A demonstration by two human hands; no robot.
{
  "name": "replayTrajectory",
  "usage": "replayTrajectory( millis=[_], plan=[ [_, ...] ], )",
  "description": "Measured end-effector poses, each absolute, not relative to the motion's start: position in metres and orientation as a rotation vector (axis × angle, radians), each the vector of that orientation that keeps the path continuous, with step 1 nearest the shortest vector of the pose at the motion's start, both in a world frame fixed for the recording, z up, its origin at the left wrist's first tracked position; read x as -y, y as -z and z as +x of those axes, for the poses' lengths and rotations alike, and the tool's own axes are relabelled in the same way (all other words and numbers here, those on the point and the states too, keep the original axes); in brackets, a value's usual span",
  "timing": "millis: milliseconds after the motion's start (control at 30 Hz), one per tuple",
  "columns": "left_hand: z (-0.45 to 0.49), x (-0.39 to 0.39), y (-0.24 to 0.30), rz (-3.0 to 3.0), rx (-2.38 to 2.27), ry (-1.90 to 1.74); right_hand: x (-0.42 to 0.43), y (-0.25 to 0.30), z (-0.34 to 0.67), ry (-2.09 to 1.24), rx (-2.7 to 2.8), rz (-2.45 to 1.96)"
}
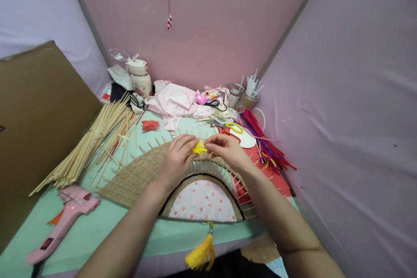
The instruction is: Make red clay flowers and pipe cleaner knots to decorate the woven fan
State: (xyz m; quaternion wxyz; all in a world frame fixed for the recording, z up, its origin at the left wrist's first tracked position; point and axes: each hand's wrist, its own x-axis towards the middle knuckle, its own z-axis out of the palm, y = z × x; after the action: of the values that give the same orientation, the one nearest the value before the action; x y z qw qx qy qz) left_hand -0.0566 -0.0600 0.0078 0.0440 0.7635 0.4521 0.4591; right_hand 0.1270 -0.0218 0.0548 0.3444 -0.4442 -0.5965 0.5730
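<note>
Left hand [176, 156]: fingers are bending around a small crumpled yellow piece [199, 147], with almost no gap. Right hand [230, 153]: thumb and forefinger are nearly meeting at its right edge; cannot tell whether they are gripping or merely touching. The yellow piece is thus sitting between both sets of fingertips. Beneath the fingers, a woven fan [140, 178] is lying on the green tabletop [156, 234], sticks radiating; its dotted panel [202, 200] is showing nearer the wearer. Further that way, a yellow tassel [200, 254] is hanging. Left of the fingers, a red packet [150, 125] is lying, then a stick bundle [87, 143]; nearer, a pink glue gun [63, 223] is resting, red light glowing. Right and beyond, yellow-handled scissors [233, 127] and pipe cleaners [265, 139] are lying. Farther beyond, pink cloth [172, 97] is spreading beside a bottle [141, 81].
</note>
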Motion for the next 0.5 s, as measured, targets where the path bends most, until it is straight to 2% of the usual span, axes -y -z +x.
replayTrajectory(
  millis=[200, 367, 500],
  plan=[
    [-0.056, 0.064, -0.006, 2.278, -1.311, -1.403, 0.02, -0.055, 0.13, -1.386, 1.658, -1.282],
    [-0.052, 0.069, -0.008, 1.988, -1.26, -1.39, 0.02, -0.054, 0.133, -1.171, 1.796, -1.332],
    [-0.048, 0.07, -0.009, 1.759, -1.241, -1.383, 0.027, -0.057, 0.138, -1.298, 1.762, -1.267]
  ],
)
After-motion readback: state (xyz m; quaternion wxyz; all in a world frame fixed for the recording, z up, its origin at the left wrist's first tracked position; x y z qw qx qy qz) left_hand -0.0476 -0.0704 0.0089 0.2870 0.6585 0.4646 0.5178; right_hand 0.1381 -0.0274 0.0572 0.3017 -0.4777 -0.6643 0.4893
